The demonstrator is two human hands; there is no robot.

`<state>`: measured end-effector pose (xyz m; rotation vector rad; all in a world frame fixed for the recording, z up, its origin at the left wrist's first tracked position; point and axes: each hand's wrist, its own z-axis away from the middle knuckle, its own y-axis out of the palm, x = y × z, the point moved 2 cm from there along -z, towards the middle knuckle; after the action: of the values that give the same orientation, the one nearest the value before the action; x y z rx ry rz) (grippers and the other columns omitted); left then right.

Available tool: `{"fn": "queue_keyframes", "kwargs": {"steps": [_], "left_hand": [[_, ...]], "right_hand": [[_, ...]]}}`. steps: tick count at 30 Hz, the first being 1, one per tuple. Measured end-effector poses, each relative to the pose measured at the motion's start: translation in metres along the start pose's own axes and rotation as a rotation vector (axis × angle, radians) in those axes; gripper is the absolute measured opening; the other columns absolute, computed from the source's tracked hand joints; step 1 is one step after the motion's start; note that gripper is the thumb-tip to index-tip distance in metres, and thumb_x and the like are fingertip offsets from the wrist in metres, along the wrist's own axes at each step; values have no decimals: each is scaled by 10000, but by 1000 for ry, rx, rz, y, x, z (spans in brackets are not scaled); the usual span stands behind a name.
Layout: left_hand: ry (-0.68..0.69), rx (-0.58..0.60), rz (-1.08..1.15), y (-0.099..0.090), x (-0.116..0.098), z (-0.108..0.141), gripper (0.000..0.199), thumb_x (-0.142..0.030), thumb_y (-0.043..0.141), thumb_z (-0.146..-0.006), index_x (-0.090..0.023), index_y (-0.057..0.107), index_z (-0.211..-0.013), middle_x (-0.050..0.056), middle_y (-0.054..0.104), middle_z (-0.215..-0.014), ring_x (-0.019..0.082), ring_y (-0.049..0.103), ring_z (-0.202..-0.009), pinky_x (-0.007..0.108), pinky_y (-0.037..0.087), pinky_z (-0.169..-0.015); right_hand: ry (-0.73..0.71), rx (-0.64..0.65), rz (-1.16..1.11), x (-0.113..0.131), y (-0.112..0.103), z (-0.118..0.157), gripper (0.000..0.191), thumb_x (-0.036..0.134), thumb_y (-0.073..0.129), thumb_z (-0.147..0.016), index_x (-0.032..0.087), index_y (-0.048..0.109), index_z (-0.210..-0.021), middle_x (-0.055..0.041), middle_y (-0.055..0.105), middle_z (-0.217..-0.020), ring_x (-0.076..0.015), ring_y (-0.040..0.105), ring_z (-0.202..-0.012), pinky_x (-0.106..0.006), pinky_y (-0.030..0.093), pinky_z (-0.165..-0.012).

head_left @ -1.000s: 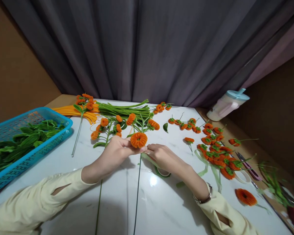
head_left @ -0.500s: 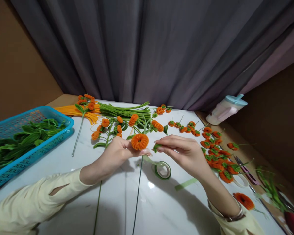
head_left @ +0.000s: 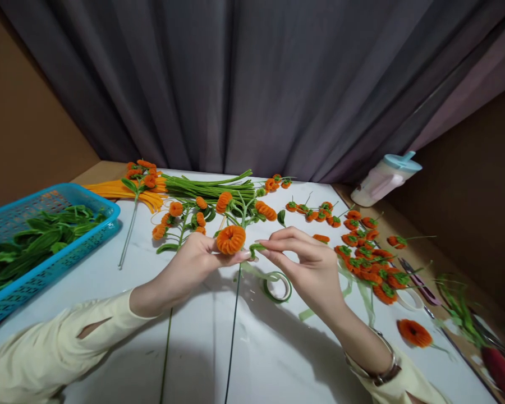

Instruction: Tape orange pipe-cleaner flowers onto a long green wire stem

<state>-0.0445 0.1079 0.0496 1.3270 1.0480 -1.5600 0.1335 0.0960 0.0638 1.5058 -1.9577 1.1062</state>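
Observation:
My left hand (head_left: 196,259) is closed on an orange fuzzy pumpkin-shaped piece (head_left: 231,240) at the middle of the view, its thumb and fingers pinched beneath it. My right hand (head_left: 307,261), wearing a wristwatch, pinches a small curled green piece (head_left: 256,247) just right of the orange piece. The green piece's left end is beside my left fingertips; whether it is attached there I cannot tell. Behind my hands stands a green stem with more orange pieces (head_left: 265,210). A roll of pale green tape (head_left: 278,287) lies below, its loose end running toward my left fingers.
At left stands a blue basket (head_left: 109,220) of green leaves. Green stems (head_left: 210,188) and orange-yellow strips (head_left: 105,189) lie at the back. Many orange pieces (head_left: 368,264), scissors (head_left: 421,281) and a lidded cup (head_left: 382,179) are at right.
The view has shifted slightly. My right hand has come closer to my left, and the green piece now shows longer and curled between them. More pale tape shows beside my right forearm.

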Motion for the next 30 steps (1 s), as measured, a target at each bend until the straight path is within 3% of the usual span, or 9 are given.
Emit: {"fn": "queue_keyframes", "kwargs": {"steps": [4, 7, 12, 19, 23, 30], "left_hand": [[-9, 1, -1, 0, 0, 0, 232, -367, 696, -704, -138, 727, -689, 36, 676, -700, 176, 569, -683, 284, 439, -664], [-10, 3, -1, 0, 0, -1, 230, -363, 696, -705, -136, 726, -682, 34, 675, -690, 173, 568, -666, 280, 440, -650], [1, 11, -15, 0, 0, -1, 244, -371, 704, -694, -128, 723, -692, 41, 674, -678, 180, 575, -655, 286, 450, -640], [8, 36, -21, 1, -1, -1, 238, -366, 694, -708, -135, 691, -653, 21, 644, -657, 163, 550, -643, 277, 429, -650], [-20, 24, -26, 1, 0, -1, 291, -370, 692, -711, -141, 613, -550, -17, 546, -570, 123, 462, -577, 252, 368, -594], [-43, 3, 4, 1, -2, 0, 277, -356, 701, -701, -139, 599, -563, -26, 503, -579, 107, 416, -591, 233, 325, -582]], "right_hand": [[-14, -76, -5, -5, 10, 8, 185, 53, 656, -746, 213, 737, -791, -21, 646, -730, -132, 600, -643, -262, 523, -586], [-111, -78, 30, -8, 15, 13, 208, 49, 602, -784, 203, 723, -856, -43, 643, -760, -148, 608, -674, -282, 525, -590], [-271, 51, 65, -8, 11, 10, 262, 28, 533, -823, 174, 680, -982, -82, 633, -839, -162, 613, -758, -285, 534, -616], [-339, 151, 74, -6, 6, 5, 272, 26, 470, -857, 174, 665, -976, -84, 639, -848, -150, 623, -749, -275, 544, -631], [-329, 95, 137, -5, 8, 8, 261, 29, 471, -854, 167, 671, -952, -83, 657, -827, -151, 639, -745, -268, 553, -628], [-405, -96, 370, -4, 14, 23, 231, 11, 565, -800, 170, 665, -935, -82, 690, -794, -157, 656, -722, -261, 555, -632]]}}
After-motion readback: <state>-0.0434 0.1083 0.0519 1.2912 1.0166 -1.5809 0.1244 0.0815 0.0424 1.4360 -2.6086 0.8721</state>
